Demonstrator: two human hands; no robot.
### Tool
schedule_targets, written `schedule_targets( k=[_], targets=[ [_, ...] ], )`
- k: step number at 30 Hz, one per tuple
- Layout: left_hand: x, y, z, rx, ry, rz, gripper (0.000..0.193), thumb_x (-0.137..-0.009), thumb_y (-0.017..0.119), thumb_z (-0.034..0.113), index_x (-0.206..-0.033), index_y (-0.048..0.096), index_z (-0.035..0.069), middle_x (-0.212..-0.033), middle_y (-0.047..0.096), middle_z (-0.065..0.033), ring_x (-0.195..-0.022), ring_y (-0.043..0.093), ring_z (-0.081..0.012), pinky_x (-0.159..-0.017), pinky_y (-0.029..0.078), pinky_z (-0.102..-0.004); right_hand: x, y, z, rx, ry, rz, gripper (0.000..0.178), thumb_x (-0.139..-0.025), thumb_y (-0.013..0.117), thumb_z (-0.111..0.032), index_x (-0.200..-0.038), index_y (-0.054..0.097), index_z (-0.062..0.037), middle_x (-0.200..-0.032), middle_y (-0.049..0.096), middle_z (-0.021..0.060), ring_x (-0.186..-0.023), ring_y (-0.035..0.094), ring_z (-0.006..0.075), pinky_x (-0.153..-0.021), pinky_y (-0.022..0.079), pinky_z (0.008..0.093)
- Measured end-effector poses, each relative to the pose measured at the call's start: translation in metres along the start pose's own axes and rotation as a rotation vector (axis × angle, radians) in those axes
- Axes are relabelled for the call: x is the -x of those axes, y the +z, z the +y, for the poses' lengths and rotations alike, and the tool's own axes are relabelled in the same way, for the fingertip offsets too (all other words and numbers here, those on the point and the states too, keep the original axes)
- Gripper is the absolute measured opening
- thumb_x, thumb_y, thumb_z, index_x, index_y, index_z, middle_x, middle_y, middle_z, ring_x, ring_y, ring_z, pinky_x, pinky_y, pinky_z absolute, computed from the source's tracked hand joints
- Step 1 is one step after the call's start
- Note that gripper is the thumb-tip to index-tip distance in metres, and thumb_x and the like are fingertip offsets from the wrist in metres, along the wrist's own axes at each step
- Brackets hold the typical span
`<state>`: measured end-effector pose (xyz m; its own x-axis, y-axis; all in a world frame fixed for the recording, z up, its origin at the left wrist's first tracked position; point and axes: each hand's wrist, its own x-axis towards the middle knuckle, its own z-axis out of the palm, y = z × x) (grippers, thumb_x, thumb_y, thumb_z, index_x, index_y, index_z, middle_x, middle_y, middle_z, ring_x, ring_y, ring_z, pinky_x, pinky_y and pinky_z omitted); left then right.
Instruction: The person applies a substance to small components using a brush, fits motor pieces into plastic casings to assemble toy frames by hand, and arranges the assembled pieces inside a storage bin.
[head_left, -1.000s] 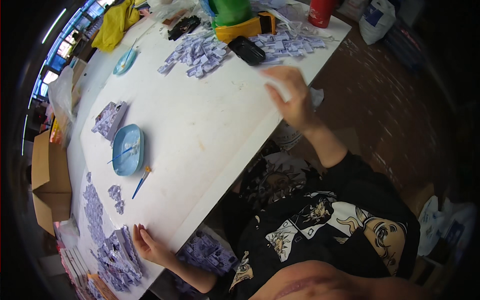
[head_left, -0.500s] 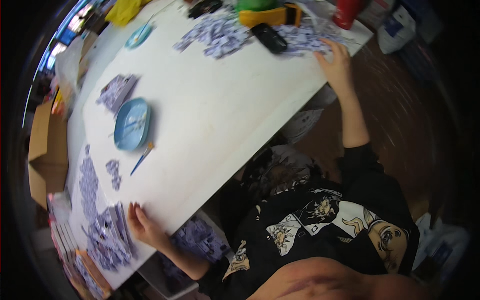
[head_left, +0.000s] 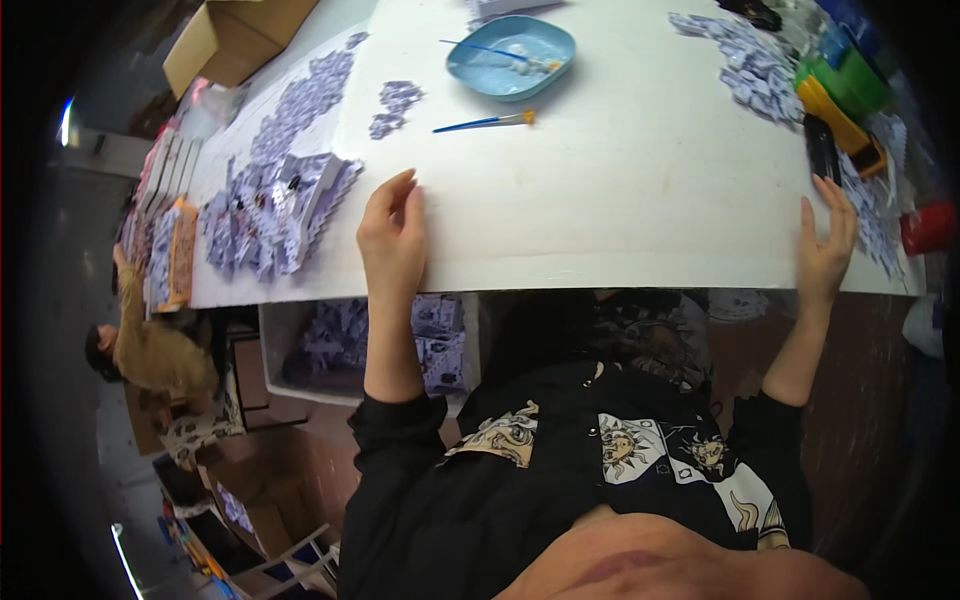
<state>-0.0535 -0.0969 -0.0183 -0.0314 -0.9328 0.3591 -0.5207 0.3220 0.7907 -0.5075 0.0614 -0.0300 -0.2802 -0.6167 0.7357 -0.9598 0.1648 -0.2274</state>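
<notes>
My left hand (head_left: 393,235) rests at the table's front edge, its fingers loosely bent and the thumb apart, with nothing visible in it. Just left of it lies a heap of pale purple printed cut pieces (head_left: 262,222). At the right, my right hand (head_left: 830,238) is open over the table, fingers spread. Its fingertips come close to a black oblong object (head_left: 821,147); whether they touch cannot be told. Beyond my left hand, a blue-handled paintbrush (head_left: 482,123) lies in front of a light blue dish (head_left: 511,78). A second thin brush (head_left: 487,48) leans in that dish beside whitish matter.
A small cluster of pieces (head_left: 396,107) lies left of the dish, with a longer spread (head_left: 305,105) behind. At the right are another heap (head_left: 752,75), a green and yellow item (head_left: 845,90) and a red object (head_left: 928,228). Below the table stands a bin (head_left: 375,392). Another person (head_left: 160,350) is at far left.
The view has swung round, so the table now lies straight across. My right hand has shifted toward the black object's near end. My left hand stays by the left heap.
</notes>
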Motion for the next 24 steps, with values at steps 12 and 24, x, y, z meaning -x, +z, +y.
schedule_targets(
  k=[12, 24],
  targets=[
    [-0.104, 0.01, -0.024, -0.594, 0.573, -0.283, 0.016, -0.087, 0.068, 0.011, -0.102, 0.07, 0.008, -0.104, 0.065, -0.0073, -0.102, 0.057, -0.027, -0.089, 0.049, -0.0377, -0.001, 0.007, -0.013, 0.014, 0.039, 0.052, 0.028, -0.089, 0.07, -0.016, -0.116, 0.067, -0.0086, -0.119, 0.064, 0.0069, -0.118, 0.054, 0.0255, -0.103, 0.04, 0.0391],
    [-0.099, 0.007, 0.005, -0.433, 0.648, -0.165, 0.005, -0.088, 0.062, 0.004, -0.093, 0.062, 0.002, -0.086, 0.065, -0.0138, -0.082, 0.06, -0.0323, -0.081, 0.047, -0.0417, 0.001, 0.006, -0.012, 0.016, 0.015, 0.062, 0.028, -0.088, 0.072, -0.016, -0.114, 0.068, -0.0081, -0.116, 0.065, 0.0065, -0.117, 0.056, 0.0259, -0.101, 0.043, 0.0388]
  ],
)
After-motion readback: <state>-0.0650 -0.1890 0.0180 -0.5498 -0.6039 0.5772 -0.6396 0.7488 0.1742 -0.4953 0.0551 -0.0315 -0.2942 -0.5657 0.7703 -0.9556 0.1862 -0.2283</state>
